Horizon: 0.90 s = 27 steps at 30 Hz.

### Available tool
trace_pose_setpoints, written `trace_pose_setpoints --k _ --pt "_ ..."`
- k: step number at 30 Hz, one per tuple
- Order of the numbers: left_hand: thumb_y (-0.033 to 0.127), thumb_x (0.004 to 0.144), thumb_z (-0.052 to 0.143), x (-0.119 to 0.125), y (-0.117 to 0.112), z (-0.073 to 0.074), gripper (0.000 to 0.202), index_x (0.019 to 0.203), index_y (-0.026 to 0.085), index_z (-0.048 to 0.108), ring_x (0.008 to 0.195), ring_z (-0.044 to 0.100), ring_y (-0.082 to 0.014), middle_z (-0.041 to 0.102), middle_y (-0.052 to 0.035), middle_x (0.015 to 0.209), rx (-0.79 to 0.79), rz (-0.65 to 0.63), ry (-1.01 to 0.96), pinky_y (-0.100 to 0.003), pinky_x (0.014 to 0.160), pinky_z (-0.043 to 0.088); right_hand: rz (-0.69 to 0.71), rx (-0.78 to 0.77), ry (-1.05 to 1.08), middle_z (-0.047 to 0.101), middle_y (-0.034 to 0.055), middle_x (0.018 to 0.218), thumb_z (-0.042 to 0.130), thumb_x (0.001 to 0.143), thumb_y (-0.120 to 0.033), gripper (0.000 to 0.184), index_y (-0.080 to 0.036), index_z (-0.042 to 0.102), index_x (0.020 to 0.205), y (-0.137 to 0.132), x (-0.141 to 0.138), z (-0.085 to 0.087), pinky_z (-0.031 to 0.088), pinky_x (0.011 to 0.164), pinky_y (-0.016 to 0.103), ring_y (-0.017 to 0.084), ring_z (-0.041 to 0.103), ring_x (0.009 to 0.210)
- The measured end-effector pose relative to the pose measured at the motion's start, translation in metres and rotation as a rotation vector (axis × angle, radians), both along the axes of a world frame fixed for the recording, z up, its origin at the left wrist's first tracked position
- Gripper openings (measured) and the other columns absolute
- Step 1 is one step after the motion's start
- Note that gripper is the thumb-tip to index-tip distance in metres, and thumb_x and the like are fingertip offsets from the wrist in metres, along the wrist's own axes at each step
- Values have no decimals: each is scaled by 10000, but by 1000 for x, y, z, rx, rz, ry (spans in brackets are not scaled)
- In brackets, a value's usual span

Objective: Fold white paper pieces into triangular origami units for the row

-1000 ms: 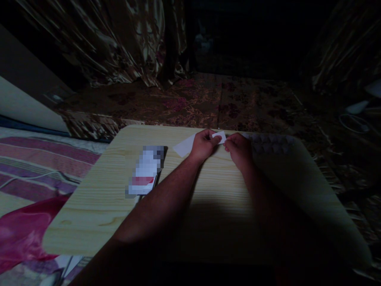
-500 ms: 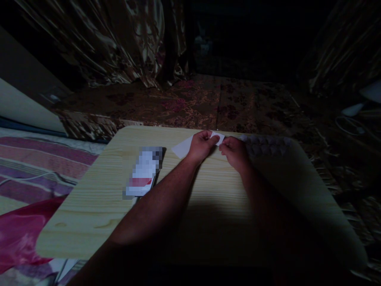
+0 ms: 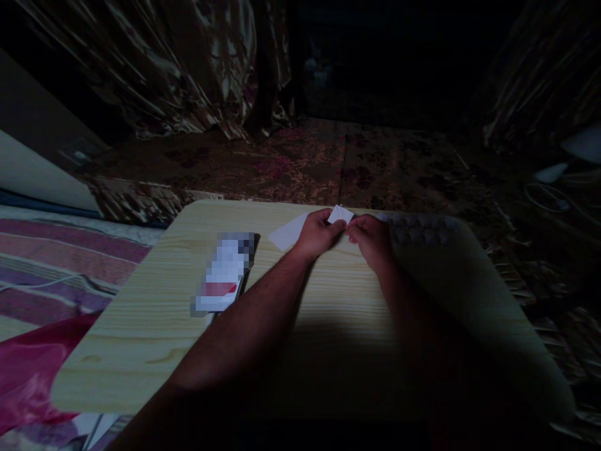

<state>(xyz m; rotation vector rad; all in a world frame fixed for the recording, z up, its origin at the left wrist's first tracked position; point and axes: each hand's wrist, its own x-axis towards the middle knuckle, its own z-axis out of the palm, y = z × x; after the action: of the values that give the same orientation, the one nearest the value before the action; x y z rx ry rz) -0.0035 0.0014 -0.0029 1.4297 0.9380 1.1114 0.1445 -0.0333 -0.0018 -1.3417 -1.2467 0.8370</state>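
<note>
Paper (image 3: 340,214) is at twelve o'clock over the desk (image 3: 347,288); our left hand (image 3: 316,235) grips it, our right hand's (image 3: 374,239) fingers pinch its four-o'clock edge. Probably light, easily creased: we hold edges.

Shiny pink fabric (image 3: 40,376) lies on striped bedding (image 3: 70,250).

The lower edge of the small folded white paper (image 3: 340,214) is partly covered by the left hand (image 3: 317,235) and right hand (image 3: 373,238). One end of the flat white paper sheet (image 3: 286,233) is hidden behind the left hand. The white-screened rectangular phone (image 3: 225,269) is blurred into blocks. The small grey pointed lumps (image 3: 417,230) are left unidentifiable by shadow. The glossy pink cloth (image 3: 37,376) is cut off by the left edge.
</note>
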Motion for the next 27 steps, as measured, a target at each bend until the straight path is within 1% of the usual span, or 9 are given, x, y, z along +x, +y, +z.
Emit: trace_pose_setpoints --k 3,8,14,21,27 --pt "385 754 713 -1 0 -2 313 897 107 714 593 495 -100 653 -10 723 31 -30 57 -227 562 383 -52 9 104 624 -40 562 678 714 -329 153 -198 641 783 0 1 3 417 540 262 128 555 518" --pt "392 765 697 -2 -1 -2 291 831 109 691 601 480 -98 636 -13 715 83 -69 174 -224 554 357 -53 33 108 599 -45 539 686 737 -349 164 -192 641 750 0 3 2 402 557 263 120 533 522" --pt "376 755 691 -2 -1 1 273 820 111 686 594 478 -100 644 -21 712 65 -82 170 -224 544 351 -35 91 130 579 -51 533 687 737 -330 142 -202 630 716 1 5 -2 391 554 262 120 525 528" --pt "375 744 699 -3 0 -3 266 807 117 679 563 447 -92 611 -8 672 62 -105 202 -226 523 321 -31 32 124 556 -50 510 695 720 -342 157 -204 620 724 0 3 3 334 505 254 114 474 494" --pt "396 745 702 -2 -1 -2 276 780 127 651 528 411 -85 565 7 626 52 -122 231 -225 494 280 -22 73 113 536 -50 515 693 739 -353 174 -204 612 701 -2 3 4 327 503 253 108 454 499"
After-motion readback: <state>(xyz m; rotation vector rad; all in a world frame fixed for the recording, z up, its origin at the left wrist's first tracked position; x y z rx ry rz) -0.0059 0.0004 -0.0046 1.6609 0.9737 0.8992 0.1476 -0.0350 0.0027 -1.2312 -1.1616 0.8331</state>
